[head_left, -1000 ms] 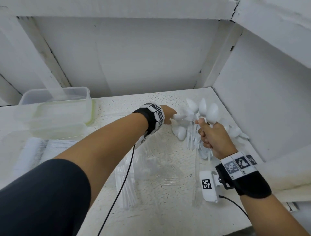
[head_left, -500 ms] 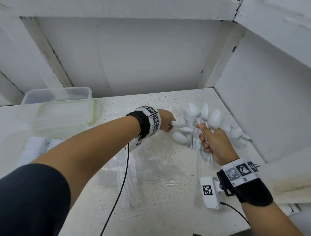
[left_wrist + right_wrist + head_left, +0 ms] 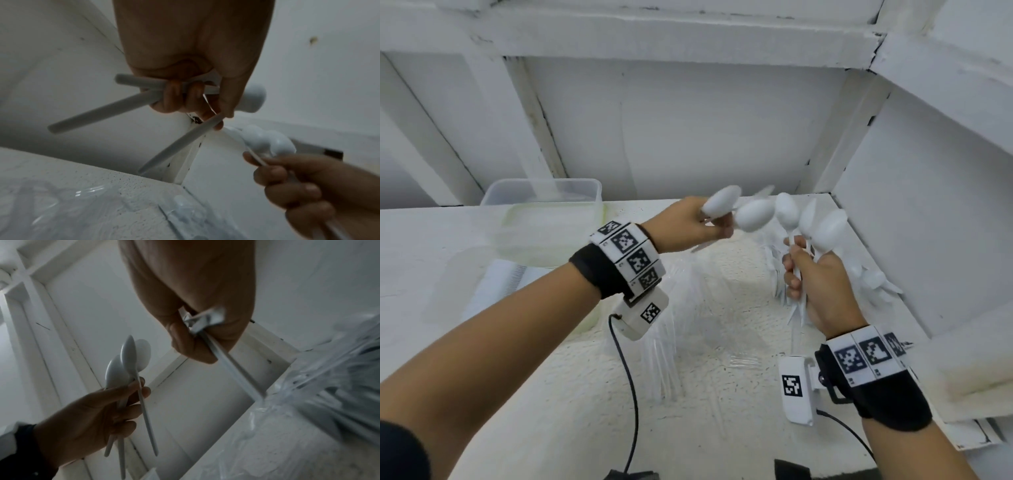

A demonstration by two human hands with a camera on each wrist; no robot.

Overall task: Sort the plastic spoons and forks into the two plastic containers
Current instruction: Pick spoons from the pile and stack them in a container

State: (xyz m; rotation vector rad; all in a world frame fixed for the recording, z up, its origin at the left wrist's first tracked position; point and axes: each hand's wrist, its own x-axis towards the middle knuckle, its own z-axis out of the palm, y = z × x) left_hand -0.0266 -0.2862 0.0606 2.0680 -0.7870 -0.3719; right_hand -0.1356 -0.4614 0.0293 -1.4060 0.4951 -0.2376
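Note:
My left hand [image 3: 707,228] is raised over the table's back edge and grips a few white plastic spoons [image 3: 753,216], bowls pointing right. In the left wrist view their handles [image 3: 102,113] splay out below my curled fingers. My right hand [image 3: 796,270] holds a fan of several white spoons [image 3: 827,229] upright by the handles, close to the right of the left hand. Clear plastic forks [image 3: 661,356] lie on the table beneath both hands. Two clear containers stand at the back left: a bare one [image 3: 541,192] and a green-rimmed one [image 3: 551,236].
More white spoons [image 3: 873,279] lie along the right wall. A ribbed white stack [image 3: 496,284] sits in front of the containers. White walls close in behind and on the right. Cables hang from both wrist cameras.
My left hand has lifted off the spoon pile with a few spoons and risen to the level of the right hand's bundle. The right hand has also come up a little.

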